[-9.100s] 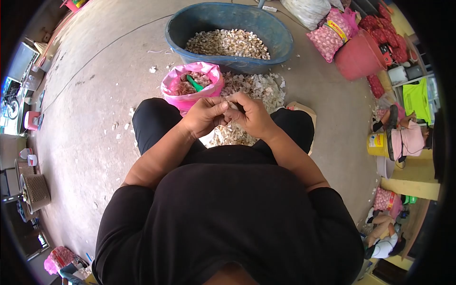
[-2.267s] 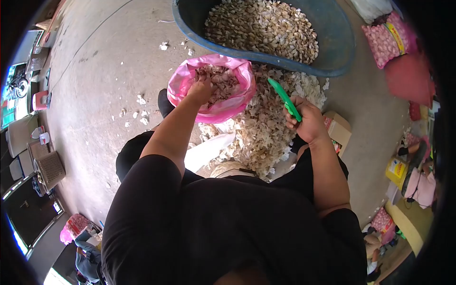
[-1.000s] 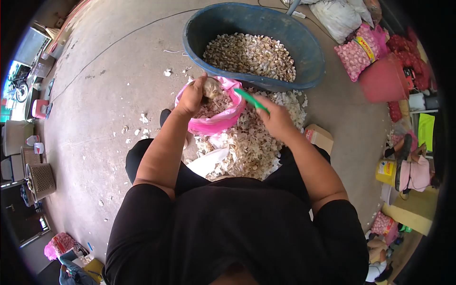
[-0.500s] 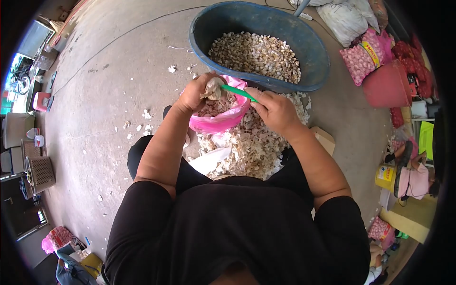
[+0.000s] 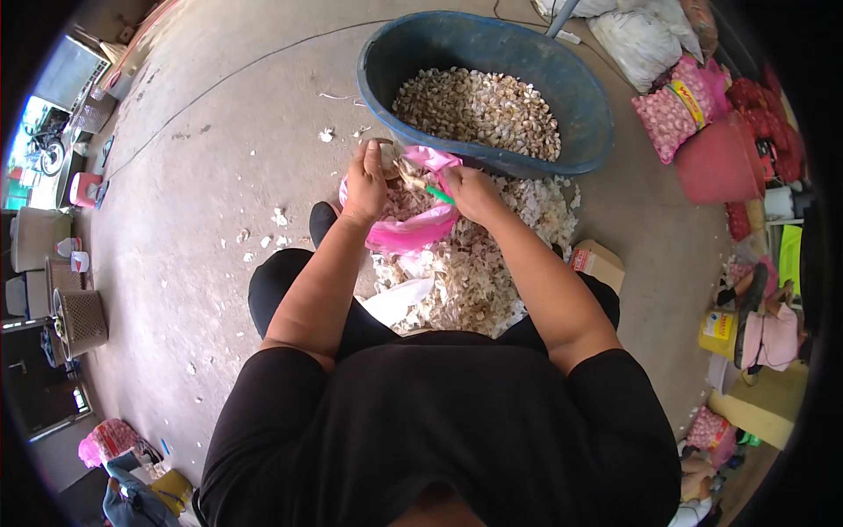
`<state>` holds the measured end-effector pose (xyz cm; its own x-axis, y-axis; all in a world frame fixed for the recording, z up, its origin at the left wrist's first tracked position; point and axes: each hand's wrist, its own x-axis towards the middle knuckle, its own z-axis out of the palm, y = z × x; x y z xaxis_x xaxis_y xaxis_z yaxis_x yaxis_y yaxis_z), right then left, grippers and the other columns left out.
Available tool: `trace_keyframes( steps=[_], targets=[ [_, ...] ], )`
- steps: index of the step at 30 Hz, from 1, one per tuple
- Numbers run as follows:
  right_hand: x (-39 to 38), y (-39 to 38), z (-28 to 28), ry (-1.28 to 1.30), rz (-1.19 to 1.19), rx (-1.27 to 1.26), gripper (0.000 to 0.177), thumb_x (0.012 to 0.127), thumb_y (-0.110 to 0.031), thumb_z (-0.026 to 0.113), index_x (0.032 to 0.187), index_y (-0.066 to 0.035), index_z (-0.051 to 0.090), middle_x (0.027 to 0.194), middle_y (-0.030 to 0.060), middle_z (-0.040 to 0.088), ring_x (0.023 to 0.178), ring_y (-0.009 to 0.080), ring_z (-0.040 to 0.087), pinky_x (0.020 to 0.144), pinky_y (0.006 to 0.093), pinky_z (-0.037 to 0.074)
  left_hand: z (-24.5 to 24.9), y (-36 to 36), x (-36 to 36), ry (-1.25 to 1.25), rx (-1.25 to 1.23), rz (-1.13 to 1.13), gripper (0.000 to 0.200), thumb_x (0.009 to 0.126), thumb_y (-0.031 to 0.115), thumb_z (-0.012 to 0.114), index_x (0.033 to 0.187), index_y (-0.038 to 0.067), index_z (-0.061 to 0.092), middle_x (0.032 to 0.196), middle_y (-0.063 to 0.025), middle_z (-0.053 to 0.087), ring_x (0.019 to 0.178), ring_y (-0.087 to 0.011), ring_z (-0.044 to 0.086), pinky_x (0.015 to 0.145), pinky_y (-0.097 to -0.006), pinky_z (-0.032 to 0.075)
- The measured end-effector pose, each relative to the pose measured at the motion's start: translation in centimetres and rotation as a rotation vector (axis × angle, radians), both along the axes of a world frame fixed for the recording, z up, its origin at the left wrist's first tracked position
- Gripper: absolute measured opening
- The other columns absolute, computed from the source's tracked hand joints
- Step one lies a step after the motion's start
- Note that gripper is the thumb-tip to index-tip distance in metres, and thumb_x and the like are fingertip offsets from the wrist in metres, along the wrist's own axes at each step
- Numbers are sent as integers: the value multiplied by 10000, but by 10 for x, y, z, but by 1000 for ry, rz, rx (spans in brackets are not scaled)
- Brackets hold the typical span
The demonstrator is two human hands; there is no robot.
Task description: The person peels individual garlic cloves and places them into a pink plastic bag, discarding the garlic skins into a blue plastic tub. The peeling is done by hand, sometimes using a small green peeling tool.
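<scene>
My left hand [image 5: 367, 183] is closed around a pale garlic bulb [image 5: 388, 156], mostly hidden by the fingers, over the left rim of a pink plastic bag [image 5: 408, 234]. In my right hand [image 5: 477, 191] is a knife with a green handle [image 5: 439, 194], pointing left over the bag's opening. Its blade is hard to make out against the scraps. Dry, brownish-pink garlic scraps [image 5: 406, 204] lie inside the bag. Just beyond both hands stands a large blue tub [image 5: 575, 132] holding many loose garlic cloves [image 5: 479, 110].
A heap of papery garlic skins [image 5: 474, 281] lies between my legs, beside a cardboard box [image 5: 599, 265]. At the right are a pink net sack of garlic [image 5: 669, 110] and a red bucket [image 5: 720, 162]. Plastic baskets [image 5: 81, 321] stand at far left. Another person [image 5: 768, 338] sits at right.
The knife has swung downward, and my right hand has moved left and slightly up. My left hand has turned and sits slightly lower, with the bulb more covered by its fingers.
</scene>
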<state>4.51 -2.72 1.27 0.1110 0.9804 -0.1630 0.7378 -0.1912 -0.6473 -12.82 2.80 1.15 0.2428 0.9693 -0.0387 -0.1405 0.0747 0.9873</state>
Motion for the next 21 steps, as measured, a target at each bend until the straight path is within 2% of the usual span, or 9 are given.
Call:
trace_keyframes(
  steps=[3, 5, 9, 10, 13, 14, 16, 18, 21],
  targets=[
    [-20, -2, 44, 494, -28, -73, 408, 832, -401, 464, 972, -32, 572, 731, 131, 618, 677, 271, 605, 610, 338, 445, 3, -15, 9, 62, 50, -36, 341, 917, 313, 327, 1019, 26, 479, 807, -55, 548, 698, -105, 534, 572, -224, 447],
    [-27, -16, 79, 192, 88, -162, 397, 800, -397, 516, 908, -20, 585, 748, 142, 617, 693, 290, 599, 633, 345, 446, 17, -29, 17, -20, -66, -96, 363, 909, 334, 350, 1030, 16, 477, 816, -52, 551, 676, -103, 520, 571, -225, 433],
    [-13, -35, 66, 277, 227, 140, 339, 773, -312, 578, 851, 19, 582, 683, 162, 594, 617, 250, 582, 598, 343, 441, 29, -47, 31, 76, 39, -159, 387, 898, 360, 368, 992, 9, 501, 780, -34, 553, 661, -93, 501, 563, -214, 412],
    [-10, -42, 73, 221, 248, 40, 284, 787, -252, 568, 838, 27, 582, 666, 133, 598, 602, 217, 580, 575, 319, 442, 37, -51, 30, 93, 10, -212, 393, 897, 365, 370, 984, 6, 505, 766, -32, 552, 659, -91, 499, 563, -210, 409],
    [-1, -69, 80, 655, 228, 0, 220, 800, -198, 548, 825, 16, 592, 589, 66, 565, 489, 143, 525, 476, 268, 408, 46, -65, 28, -130, -218, -362, 398, 898, 363, 348, 937, 11, 531, 732, -53, 566, 589, -112, 509, 485, -223, 390],
    [4, -81, 87, 1034, 162, -162, 172, 809, -166, 538, 830, -6, 599, 519, 5, 496, 400, 64, 421, 377, 219, 328, 51, -69, 26, -283, -351, -429, 401, 900, 361, 337, 926, 13, 535, 733, -61, 571, 567, -121, 510, 460, -228, 382],
    [8, -98, 96, 1315, 39, -147, 168, 810, -170, 541, 844, -15, 596, 494, 0, 470, 369, 52, 378, 344, 211, 289, 61, -73, 28, -538, -481, -589, 419, 904, 357, 299, 902, 18, 546, 747, -84, 591, 499, -147, 508, 380, -233, 343],
    [23, -107, 92, 1508, -65, -137, 181, 808, -184, 553, 883, -23, 588, 490, -2, 457, 351, 55, 369, 318, 203, 285, 62, -73, 29, -495, -524, -608, 442, 903, 376, 295, 917, 11, 542, 753, -84, 595, 499, -143, 511, 382, -224, 350],
    [64, -102, 47, 802, -209, -115, 287, 820, -278, 536, 896, -4, 581, 582, 63, 534, 446, 129, 498, 394, 264, 391, 59, -78, 33, -358, -557, -556, 476, 891, 422, 316, 929, 5, 542, 765, -80, 601, 503, -135, 520, 396, -214, 379]
  ],
)
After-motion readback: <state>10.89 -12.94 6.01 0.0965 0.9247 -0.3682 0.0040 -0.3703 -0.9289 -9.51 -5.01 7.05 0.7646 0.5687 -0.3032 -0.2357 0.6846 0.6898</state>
